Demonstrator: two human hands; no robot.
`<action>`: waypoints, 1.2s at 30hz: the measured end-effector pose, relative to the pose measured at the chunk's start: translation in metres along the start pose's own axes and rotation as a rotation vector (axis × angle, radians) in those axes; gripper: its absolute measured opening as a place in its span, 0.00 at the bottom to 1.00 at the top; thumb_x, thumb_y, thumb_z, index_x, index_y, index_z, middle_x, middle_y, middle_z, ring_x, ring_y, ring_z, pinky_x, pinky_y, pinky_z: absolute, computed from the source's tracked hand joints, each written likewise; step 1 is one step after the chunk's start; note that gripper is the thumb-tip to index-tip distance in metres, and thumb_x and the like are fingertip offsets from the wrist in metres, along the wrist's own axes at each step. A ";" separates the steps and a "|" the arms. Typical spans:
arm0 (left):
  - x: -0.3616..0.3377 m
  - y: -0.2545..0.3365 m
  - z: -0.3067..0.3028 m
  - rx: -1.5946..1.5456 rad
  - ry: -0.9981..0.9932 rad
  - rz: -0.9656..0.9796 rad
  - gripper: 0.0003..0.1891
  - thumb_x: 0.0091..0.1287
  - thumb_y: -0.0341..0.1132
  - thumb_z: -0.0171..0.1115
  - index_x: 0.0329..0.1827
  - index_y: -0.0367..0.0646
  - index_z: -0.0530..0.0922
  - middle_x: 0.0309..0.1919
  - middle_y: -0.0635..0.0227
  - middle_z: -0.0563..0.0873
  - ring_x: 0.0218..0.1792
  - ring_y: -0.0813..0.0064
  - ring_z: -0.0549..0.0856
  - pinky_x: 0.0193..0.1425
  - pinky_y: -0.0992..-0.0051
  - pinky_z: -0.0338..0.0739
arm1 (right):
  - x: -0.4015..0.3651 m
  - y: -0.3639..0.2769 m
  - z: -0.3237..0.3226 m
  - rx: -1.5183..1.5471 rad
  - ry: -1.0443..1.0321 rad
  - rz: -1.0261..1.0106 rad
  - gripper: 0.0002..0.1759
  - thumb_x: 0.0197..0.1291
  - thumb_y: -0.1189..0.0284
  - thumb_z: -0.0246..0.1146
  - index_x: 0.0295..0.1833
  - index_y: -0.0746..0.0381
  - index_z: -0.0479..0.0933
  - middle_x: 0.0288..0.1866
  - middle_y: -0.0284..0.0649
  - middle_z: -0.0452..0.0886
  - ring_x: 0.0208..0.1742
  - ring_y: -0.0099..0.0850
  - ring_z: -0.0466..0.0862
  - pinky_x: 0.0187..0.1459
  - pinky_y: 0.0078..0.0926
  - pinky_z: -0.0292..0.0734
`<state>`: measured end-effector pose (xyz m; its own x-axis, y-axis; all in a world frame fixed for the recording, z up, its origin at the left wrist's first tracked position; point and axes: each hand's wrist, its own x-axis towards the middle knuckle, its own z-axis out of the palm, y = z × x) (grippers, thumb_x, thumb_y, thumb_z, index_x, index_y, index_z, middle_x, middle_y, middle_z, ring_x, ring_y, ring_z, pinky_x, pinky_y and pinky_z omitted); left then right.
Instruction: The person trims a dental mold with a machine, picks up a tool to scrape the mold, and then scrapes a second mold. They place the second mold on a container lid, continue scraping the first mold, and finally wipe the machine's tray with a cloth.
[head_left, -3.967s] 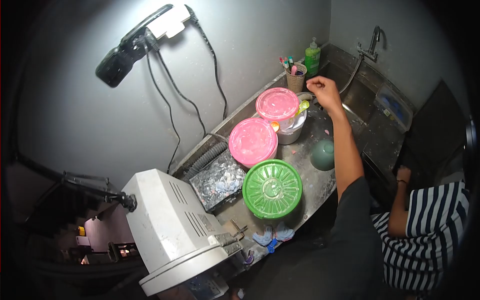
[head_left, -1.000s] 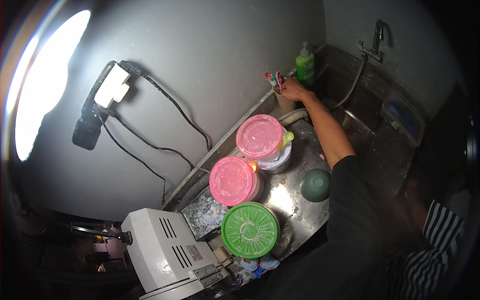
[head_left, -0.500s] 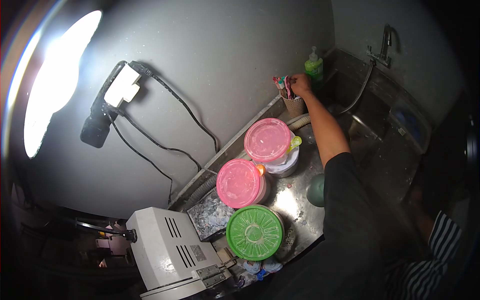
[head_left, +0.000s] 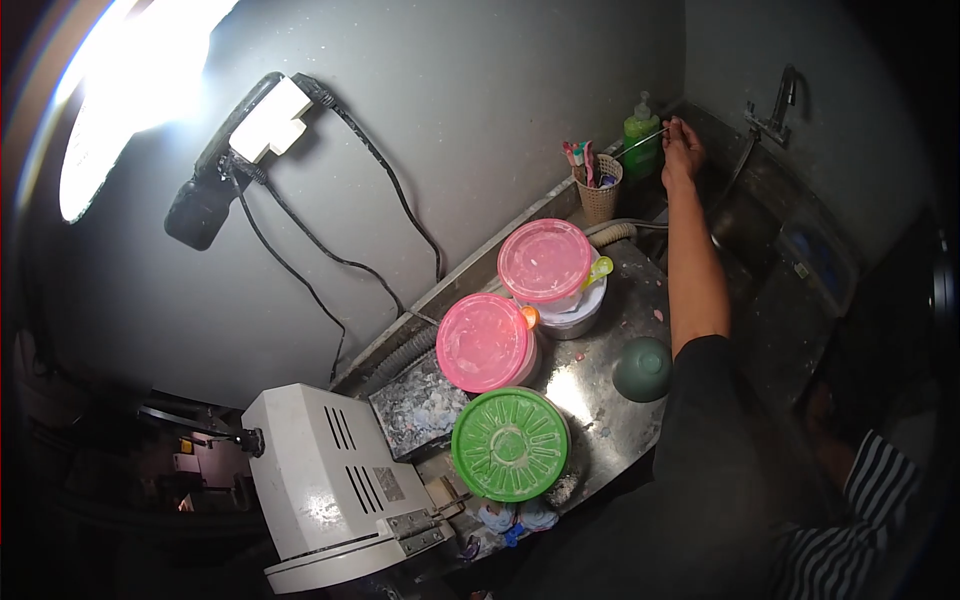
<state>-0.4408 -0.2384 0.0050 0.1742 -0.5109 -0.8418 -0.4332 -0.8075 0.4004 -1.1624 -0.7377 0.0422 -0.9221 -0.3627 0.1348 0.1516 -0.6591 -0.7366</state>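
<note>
Since half a second ago, the right hand (head_left: 682,150) has risen from the woven cup (head_left: 600,200) and moved right, toward the far corner. Its fingers are pinched on one end of a thin metal tool (head_left: 642,142), held in the air across the green soap bottle (head_left: 640,162), above the far end of the worktop (head_left: 592,392). The left hand is out of view.

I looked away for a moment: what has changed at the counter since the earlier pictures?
The right hand left the tool basket and rose to the right, now pinching a thin rod in front of the soap bottle. The lidded tubs and green bowl stayed put.
</note>
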 end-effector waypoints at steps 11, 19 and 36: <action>0.006 -0.086 -0.006 -0.377 -0.099 0.164 0.13 0.76 0.41 0.54 0.46 0.41 0.82 0.29 0.66 0.83 0.30 0.75 0.81 0.36 0.73 0.73 | -0.080 -0.076 -0.021 0.088 -0.406 0.124 0.07 0.71 0.72 0.68 0.50 0.62 0.80 0.47 0.42 0.87 0.46 0.29 0.86 0.49 0.23 0.82; 0.003 -0.011 -0.001 -0.475 -0.273 0.460 0.11 0.79 0.37 0.53 0.59 0.43 0.73 0.30 0.66 0.82 0.25 0.81 0.80 0.27 0.80 0.69 | -0.215 -0.172 -0.073 0.067 -0.641 0.285 0.09 0.78 0.76 0.55 0.53 0.71 0.77 0.55 0.56 0.85 0.61 0.44 0.85 0.65 0.30 0.83; 0.005 0.027 0.015 -1.122 -0.557 0.708 0.25 0.82 0.57 0.44 0.65 0.44 0.68 0.37 0.62 0.81 0.26 0.80 0.73 0.26 0.83 0.61 | -0.596 -0.231 -0.143 -0.204 -1.035 0.936 0.08 0.76 0.76 0.60 0.42 0.67 0.71 0.48 0.55 0.86 0.46 0.34 0.89 0.49 0.31 0.87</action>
<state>-0.4649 -0.2581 0.0063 -0.2548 -0.9276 -0.2733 0.6769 -0.3729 0.6346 -0.6989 -0.2755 0.0375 0.1789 -0.9790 -0.0979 0.4179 0.1657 -0.8933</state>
